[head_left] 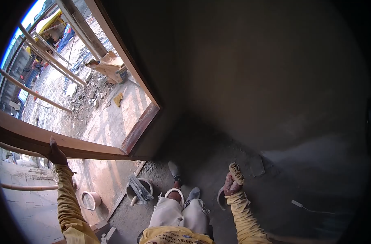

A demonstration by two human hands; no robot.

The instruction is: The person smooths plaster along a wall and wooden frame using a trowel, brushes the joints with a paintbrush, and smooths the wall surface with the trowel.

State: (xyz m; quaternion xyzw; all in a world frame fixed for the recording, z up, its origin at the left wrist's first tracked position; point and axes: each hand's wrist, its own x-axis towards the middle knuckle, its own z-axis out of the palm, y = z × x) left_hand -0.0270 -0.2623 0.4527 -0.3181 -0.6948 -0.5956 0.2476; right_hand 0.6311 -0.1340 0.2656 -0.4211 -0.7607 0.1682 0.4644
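My left hand (57, 154) grips the edge of a wooden door frame (88, 148), its thumb on the near face and its other fingers mostly hidden. In my right hand (232, 185) is a yellowish, rough-surfaced sponge (236, 173), held above the dark floor. Just below that hand shows part of a round container rim (221, 199). Between my arms, near my feet, a bucket (149, 184) holds grey, flat-bladed tools (140, 189). My legs stand on the grey floor inside the doorway.
A dark plastered wall (254, 81) rises ahead and to the right. A pale bucket (92, 200) stands outside by the threshold. Beyond the opening lie rubble (94, 95), a torn paper bag (108, 65) and wooden poles (39, 91). A white object with a cord (297, 203) lies right.
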